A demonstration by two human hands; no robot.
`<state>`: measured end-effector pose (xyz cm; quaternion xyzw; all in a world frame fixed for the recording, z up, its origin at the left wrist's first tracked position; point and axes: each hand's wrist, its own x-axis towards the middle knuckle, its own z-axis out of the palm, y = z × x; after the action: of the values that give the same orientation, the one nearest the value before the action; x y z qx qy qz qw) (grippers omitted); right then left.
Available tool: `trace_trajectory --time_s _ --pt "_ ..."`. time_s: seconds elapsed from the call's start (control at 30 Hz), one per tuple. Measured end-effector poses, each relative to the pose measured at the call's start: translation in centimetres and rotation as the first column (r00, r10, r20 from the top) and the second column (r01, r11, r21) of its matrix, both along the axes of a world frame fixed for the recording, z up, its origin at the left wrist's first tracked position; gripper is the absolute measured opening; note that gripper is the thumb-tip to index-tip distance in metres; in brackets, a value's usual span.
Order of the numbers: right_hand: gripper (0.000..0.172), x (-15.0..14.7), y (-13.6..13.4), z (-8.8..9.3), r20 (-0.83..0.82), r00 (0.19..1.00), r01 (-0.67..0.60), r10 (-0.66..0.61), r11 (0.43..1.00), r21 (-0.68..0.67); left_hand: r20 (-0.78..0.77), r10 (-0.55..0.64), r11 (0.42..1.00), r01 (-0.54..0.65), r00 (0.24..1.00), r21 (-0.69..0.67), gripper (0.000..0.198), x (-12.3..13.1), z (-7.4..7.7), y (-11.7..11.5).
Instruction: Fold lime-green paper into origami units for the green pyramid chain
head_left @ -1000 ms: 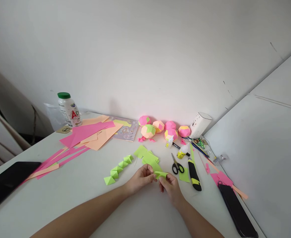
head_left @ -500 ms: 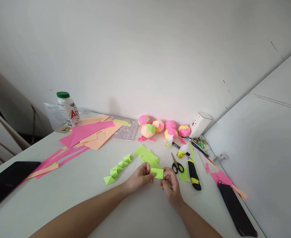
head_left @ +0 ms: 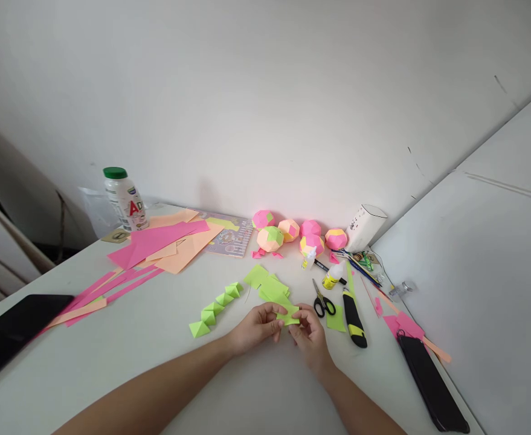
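A small green paper piece point(head_left: 289, 315) is pinched at its two ends between my hands, just above the table. My left hand point(head_left: 260, 324) has thumb and fingers closed on its left side. On the right side, my right hand point(head_left: 309, 334) grips it with thumb and fingertips. Right behind lie loose green paper pieces point(head_left: 272, 287), partly overlapping. To the left stands a row of folded green paper units point(head_left: 216, 307). Black-handled scissors point(head_left: 324, 304) and a green paper square point(head_left: 336, 319) rest just right of my right hand.
A black-and-yellow utility knife point(head_left: 354, 318) and a glue bottle point(head_left: 332, 276) lie to the right. Several paper balls point(head_left: 270, 238) sit by the wall. Pink and orange sheets point(head_left: 156, 244) and a white bottle point(head_left: 124, 202) are at left. Dark phones point(head_left: 432, 383) flank both sides.
My left hand's fingers have moved slightly right along the green paper piece, and my right hand's fingers have closed over its right end. The things on the table have stayed in place.
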<state>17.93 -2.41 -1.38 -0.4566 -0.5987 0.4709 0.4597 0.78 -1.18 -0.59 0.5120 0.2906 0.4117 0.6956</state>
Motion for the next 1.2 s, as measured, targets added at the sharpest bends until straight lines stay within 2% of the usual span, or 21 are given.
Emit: trace_trajectory --time_s 0.3,0.43,0.63,0.77,0.93,1.2 --pt "0.015 -0.1 0.0 0.5 0.036 0.999 -0.012 0.010 0.998 0.060 -0.140 -0.060 0.997 0.066 0.988 0.040 0.039 0.1 -0.1 -0.3" --pt "0.020 -0.2 -0.2 0.7 0.009 0.998 -0.059 0.059 0.997 -0.046 -0.152 0.031 0.999 -0.026 0.988 0.033 0.041 0.2 -0.3 -0.3" --pt "0.028 -0.3 -0.1 1.2 0.022 0.999 0.031 -0.029 0.994 -0.105 -0.219 0.140 0.987 -0.118 0.966 0.108 0.038 -0.1 -0.1 -0.3" --pt "0.029 -0.3 -0.2 1.3 0.017 0.999 0.031 -0.029 0.994 -0.105 -0.131 0.138 0.983 -0.119 0.982 0.138 0.035 -0.2 0.2 -0.2" --pt "0.027 -0.4 -0.3 1.2 0.048 0.999 0.011 -0.008 0.997 -0.079 -0.016 0.035 0.998 -0.035 0.999 0.056 0.031 0.0 0.3 -0.3" --pt "0.026 -0.3 -0.2 1.1 0.090 0.995 -0.028 0.033 0.998 -0.060 -0.007 0.013 1.000 -0.013 1.000 0.025 0.035 0.4 -0.4 -0.3"
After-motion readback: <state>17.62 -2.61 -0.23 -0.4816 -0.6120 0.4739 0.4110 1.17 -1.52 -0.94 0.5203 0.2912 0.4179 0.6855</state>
